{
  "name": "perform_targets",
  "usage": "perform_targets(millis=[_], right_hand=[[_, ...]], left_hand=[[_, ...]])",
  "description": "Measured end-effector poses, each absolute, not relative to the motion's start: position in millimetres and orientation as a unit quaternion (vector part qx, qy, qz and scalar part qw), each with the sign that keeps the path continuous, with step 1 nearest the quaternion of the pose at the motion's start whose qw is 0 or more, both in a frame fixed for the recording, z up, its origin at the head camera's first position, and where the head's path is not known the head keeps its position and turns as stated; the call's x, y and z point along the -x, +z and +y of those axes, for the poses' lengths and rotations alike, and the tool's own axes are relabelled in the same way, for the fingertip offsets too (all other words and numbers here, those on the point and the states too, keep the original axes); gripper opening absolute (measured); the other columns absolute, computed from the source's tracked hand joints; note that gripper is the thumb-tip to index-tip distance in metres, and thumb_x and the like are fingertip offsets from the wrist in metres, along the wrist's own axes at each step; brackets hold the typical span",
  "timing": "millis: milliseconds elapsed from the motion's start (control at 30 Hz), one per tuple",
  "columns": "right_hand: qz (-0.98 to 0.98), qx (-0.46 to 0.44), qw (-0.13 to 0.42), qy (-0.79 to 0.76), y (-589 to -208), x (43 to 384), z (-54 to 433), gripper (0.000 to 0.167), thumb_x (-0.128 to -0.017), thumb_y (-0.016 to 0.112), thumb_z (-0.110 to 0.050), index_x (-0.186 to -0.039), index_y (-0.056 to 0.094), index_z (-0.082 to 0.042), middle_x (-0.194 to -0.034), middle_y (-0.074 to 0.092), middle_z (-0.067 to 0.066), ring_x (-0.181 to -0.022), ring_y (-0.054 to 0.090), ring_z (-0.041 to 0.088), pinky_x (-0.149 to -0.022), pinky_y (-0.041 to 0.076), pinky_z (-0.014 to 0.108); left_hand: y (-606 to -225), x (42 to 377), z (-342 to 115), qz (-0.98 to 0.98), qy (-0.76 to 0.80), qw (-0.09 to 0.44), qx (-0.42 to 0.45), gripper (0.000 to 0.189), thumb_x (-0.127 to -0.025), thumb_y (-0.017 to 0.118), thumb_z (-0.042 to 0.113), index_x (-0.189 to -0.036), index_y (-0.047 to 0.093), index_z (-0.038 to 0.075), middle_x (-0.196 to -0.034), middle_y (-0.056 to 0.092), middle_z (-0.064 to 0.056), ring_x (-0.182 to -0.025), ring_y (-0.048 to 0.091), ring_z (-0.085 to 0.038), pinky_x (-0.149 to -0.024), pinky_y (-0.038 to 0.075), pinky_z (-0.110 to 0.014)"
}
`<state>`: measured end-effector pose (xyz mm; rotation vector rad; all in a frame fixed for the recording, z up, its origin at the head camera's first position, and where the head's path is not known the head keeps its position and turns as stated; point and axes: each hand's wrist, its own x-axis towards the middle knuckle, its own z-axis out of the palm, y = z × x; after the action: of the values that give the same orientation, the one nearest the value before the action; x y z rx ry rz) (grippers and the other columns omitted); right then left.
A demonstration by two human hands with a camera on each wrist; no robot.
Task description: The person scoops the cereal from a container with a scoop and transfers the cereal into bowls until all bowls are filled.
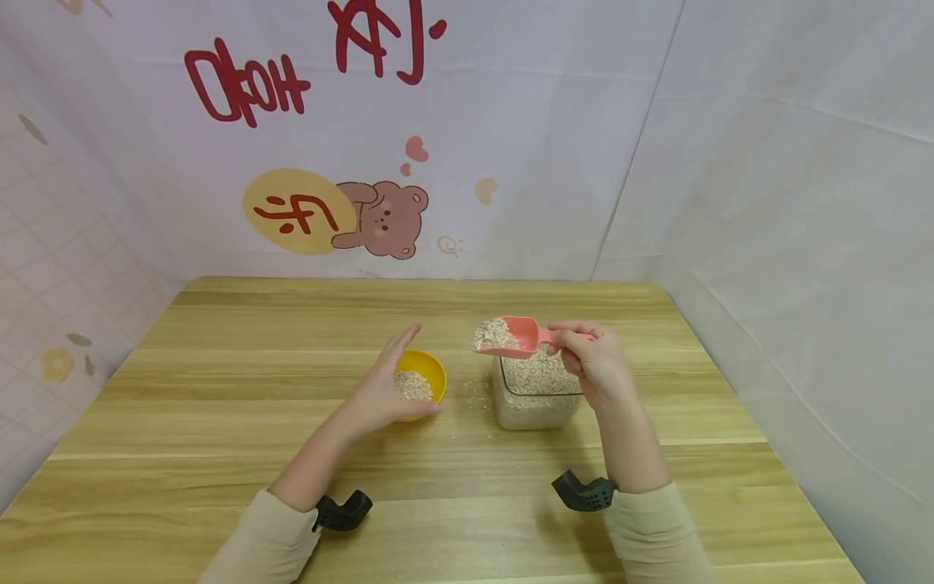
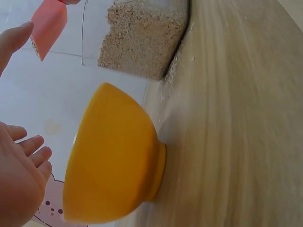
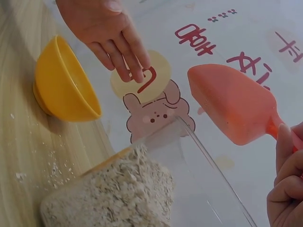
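Observation:
My right hand [image 1: 600, 362] grips the handle of a pink scoop [image 1: 525, 332], which carries a heap of oats [image 1: 493, 333] at its front end. The scoop is held above the left side of a clear square container [image 1: 536, 415] filled with oats. To the left, a yellow bowl [image 1: 435, 371] stands upright on the table with some oats inside. My left hand [image 1: 379, 392] is beside the bowl, fingers straight and thumb spread apart. In the left wrist view, a gap shows between the palm [image 2: 19, 184] and the bowl's wall.
Loose oat flakes [image 1: 477, 397] are scattered on the wooden table [image 1: 241, 389] between bowl and container. A printed white cloth [image 1: 525, 162] hangs behind the table and along its sides. Each wrist wears a black camera mount [image 1: 584, 491].

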<state>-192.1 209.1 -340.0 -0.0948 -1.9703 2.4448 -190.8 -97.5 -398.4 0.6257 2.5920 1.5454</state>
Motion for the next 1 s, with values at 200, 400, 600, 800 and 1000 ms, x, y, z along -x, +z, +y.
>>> perform_targets(millis=[200, 400, 600, 800, 1000], right_hand=[[-0.629, 0.020, -0.007, 0.777, -342, 192, 198, 0.020, -0.087, 0.057, 0.007, -0.084, 0.072, -0.006, -0.058, 0.062, 0.004, -0.043, 0.034, 0.006, -0.043, 0.023, 0.018], [-0.642, 0.010, -0.015, 0.766, -345, 193, 187, 0.012, -0.086, 0.059, 0.006, -0.091, 0.069, 0.002, -0.058, 0.062, 0.003, -0.042, 0.033, 0.007, -0.043, 0.023, 0.019], [-0.652, 0.008, -0.025, 0.758, -351, 196, 177, 0.016, -0.086, 0.060, 0.005, -0.099, 0.066, 0.011, -0.059, 0.063, 0.003, -0.041, 0.032, 0.008, -0.043, 0.023, 0.019], [-0.673, -0.015, -0.021, 0.739, -356, 199, 168, 0.024, -0.085, 0.062, 0.006, -0.105, 0.064, 0.017, -0.059, 0.063, 0.004, -0.040, 0.031, 0.009, -0.042, 0.021, 0.020], [-0.692, -0.002, -0.020, 0.722, -357, 201, 161, 0.025, -0.082, 0.063, 0.005, -0.106, 0.066, 0.014, -0.063, 0.064, 0.006, -0.042, 0.033, 0.011, -0.044, 0.023, 0.021]], left_hand=[[-404, 188, -108, 0.849, 0.490, 0.031, -0.194, 0.116, -0.065, 0.089, 0.035, -0.154, 0.015, 0.027, -0.158, 0.012, -0.005, -0.141, 0.016, -0.033, -0.104, 0.021, -0.064], [-408, 185, -118, 0.852, 0.486, 0.031, -0.191, 0.115, -0.066, 0.088, 0.032, -0.154, 0.015, 0.027, -0.158, 0.012, -0.009, -0.140, 0.017, -0.036, -0.103, 0.022, -0.066], [-417, 186, -130, 0.854, 0.484, 0.041, -0.188, 0.116, -0.066, 0.087, 0.040, -0.154, 0.014, 0.023, -0.158, 0.010, -0.010, -0.141, 0.015, -0.037, -0.103, 0.020, -0.066], [-424, 188, -140, 0.857, 0.479, 0.055, -0.185, 0.116, -0.068, 0.087, 0.037, -0.155, 0.011, 0.022, -0.159, 0.007, -0.011, -0.143, 0.005, -0.037, -0.104, 0.011, -0.069], [-429, 190, -143, 0.859, 0.474, 0.061, -0.183, 0.117, -0.067, 0.087, 0.036, -0.155, 0.013, 0.017, -0.158, 0.009, -0.011, -0.142, 0.008, -0.036, -0.105, 0.010, -0.068]])
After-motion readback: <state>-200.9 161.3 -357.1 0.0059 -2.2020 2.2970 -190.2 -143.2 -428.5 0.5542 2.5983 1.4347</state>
